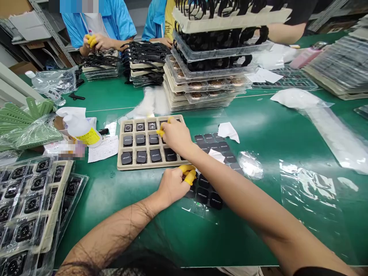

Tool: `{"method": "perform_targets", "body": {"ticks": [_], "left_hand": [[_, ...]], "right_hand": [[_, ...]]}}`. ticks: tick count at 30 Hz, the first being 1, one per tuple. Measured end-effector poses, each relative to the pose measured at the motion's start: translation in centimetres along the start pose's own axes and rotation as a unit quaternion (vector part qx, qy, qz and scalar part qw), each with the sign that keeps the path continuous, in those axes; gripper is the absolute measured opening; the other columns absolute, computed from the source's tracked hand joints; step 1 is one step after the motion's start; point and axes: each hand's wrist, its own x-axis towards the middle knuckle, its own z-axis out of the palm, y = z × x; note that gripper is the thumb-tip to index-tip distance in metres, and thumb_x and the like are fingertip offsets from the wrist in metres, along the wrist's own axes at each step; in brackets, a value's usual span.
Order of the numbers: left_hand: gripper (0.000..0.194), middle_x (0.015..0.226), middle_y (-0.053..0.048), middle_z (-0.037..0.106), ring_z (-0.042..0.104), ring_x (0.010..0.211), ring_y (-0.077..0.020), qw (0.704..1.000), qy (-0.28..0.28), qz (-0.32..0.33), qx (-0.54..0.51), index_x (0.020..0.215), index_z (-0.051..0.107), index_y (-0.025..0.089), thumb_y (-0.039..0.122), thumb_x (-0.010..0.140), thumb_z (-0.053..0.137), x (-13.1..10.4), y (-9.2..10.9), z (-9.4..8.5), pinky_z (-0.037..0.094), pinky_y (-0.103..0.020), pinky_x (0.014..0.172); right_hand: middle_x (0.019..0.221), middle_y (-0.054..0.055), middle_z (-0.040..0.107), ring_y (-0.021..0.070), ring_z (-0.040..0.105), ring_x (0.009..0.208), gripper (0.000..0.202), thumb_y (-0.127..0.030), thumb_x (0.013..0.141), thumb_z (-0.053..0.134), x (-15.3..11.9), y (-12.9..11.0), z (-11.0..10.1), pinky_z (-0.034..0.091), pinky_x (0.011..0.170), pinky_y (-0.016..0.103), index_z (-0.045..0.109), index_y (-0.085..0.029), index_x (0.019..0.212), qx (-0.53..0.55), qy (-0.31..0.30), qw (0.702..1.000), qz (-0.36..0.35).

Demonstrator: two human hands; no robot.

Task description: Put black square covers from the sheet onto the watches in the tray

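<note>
Our right hand [177, 136] is at the tray [143, 166], left hand [173, 184] by black stickers [202, 194]; we can't tell their grip; lower rows [141, 156] look done; top pieces [140, 126] seem bare.

The right hand [178, 137] hides much of the beige tray's [140, 167] right edge; stacked trays [25, 209] at the tabletop's [201, 241] near-left corner are cut off.

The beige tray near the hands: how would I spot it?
On the green table, find the tall stack of trays. Nearer the camera and left of it lies the beige tray, partly under the right hand. Unlike the stack's trays, its two nearer rows hold dark squares with pale lettering.
</note>
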Motion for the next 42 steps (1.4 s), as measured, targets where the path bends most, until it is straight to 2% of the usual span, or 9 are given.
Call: {"method": "perform_targets", "body": {"ticks": [8,16,21,26,28,31,33,39,42], "left_hand": [[0.029,0.093,-0.002,0.081,0.075,0.079,-0.0186,1.0,0.004,0.012,-0.002,0.108,0.076,0.021,0.015,0.087,0.057,-0.1,0.0,0.0,0.06,-0.026,0.073],[0.027,0.097,-0.003,0.081,0.076,0.083,-0.0192,1.0,-0.001,0.008,-0.003,0.108,0.076,0.02,0.015,0.087,0.058,0.0,0.2,-0.1,0.06,-0.027,0.075],[0.027,0.098,-0.002,0.081,0.076,0.086,-0.018,1.0,0.002,0.002,0.005,0.11,0.075,0.021,0.017,0.089,0.057,0.0,0.4,0.0,0.06,-0.028,0.081],[0.026,0.097,-0.005,0.081,0.077,0.087,-0.018,0.999,-0.006,-0.009,-0.041,0.11,0.074,0.017,0.02,0.091,0.057,0.2,0.2,0.1,0.06,-0.027,0.079],[0.026,0.095,-0.006,0.081,0.077,0.084,-0.0181,0.997,-0.006,-0.015,-0.073,0.111,0.074,0.016,0.024,0.09,0.061,0.3,0.1,0.2,0.061,-0.027,0.078],[0.034,0.089,-0.005,0.08,0.076,0.078,-0.0184,0.994,-0.006,-0.03,-0.107,0.114,0.073,0.017,0.032,0.084,0.073,0.4,0.1,0.2,0.061,-0.029,0.078],[0.033,0.094,-0.005,0.08,0.076,0.082,-0.0203,0.995,-0.012,-0.022,-0.098,0.104,0.075,0.018,0.033,0.076,0.081,0.3,0.2,0.2,0.061,-0.031,0.083],[0.081,0.105,-0.007,0.079,0.076,0.09,-0.0235,0.987,0.012,-0.069,-0.144,0.136,0.06,0.018,0.031,0.062,0.091,0.5,0.1,0.4,0.062,-0.037,0.089],[0.075,0.107,-0.009,0.079,0.076,0.092,-0.024,0.985,0.036,-0.068,-0.155,0.131,0.065,0.016,0.033,0.062,0.091,0.6,-0.4,0.7,0.062,-0.037,0.089]], "right_hand": [[0.102,0.017,0.075,0.0308,0.07,0.096,0.034,-0.038,0.096,0.053,-1.0,0.8,-0.2,0.048,0.083,0.036,0.061,-0.014,0.117,-0.039,-0.066,0.997,0.029],[0.118,0.021,0.068,0.0318,0.068,0.104,0.03,-0.022,0.094,0.049,-2.0,0.9,-0.3,0.048,0.087,0.038,0.061,-0.013,0.12,-0.052,-0.055,0.997,0.031],[0.105,0.016,0.074,0.0317,0.069,0.099,0.03,-0.032,0.094,0.052,-1.2,1.7,-1.0,0.049,0.083,0.036,0.061,-0.017,0.118,-0.014,-0.078,0.996,0.033],[0.098,0.01,0.075,0.0294,0.068,0.098,0.024,-0.026,0.088,0.06,-2.9,3.3,-1.7,0.05,0.084,0.036,0.063,-0.019,0.11,0.101,-0.004,0.993,0.061],[0.091,0.005,0.074,0.0248,0.07,0.09,0.023,-0.026,0.088,0.062,-5.5,4.5,-1.9,0.053,0.08,0.035,0.063,-0.023,0.111,0.24,0.017,0.968,0.068],[0.088,0.002,0.072,0.0186,0.07,0.075,0.027,-0.03,0.086,0.069,-10.2,6.5,-2.1,0.058,0.069,0.033,0.062,-0.024,0.111,0.491,-0.032,0.866,0.083],[0.092,0.003,0.072,0.0171,0.07,0.073,0.027,-0.032,0.082,0.074,-12.8,7.3,-2.1,0.06,0.068,0.034,0.064,-0.023,0.105,0.574,-0.048,0.813,0.088],[0.094,0.003,0.075,0.0193,0.072,0.085,0.016,-0.031,0.085,0.071,-15.1,7.7,-0.9,0.059,0.076,0.035,0.071,-0.023,0.098,0.607,-0.039,0.791,0.065],[0.093,0.004,0.075,0.0196,0.071,0.085,0.013,-0.025,0.087,0.067,-15.1,7.8,-0.1,0.058,0.074,0.034,0.071,-0.022,0.099,0.571,-0.04,0.818,0.058]]}}
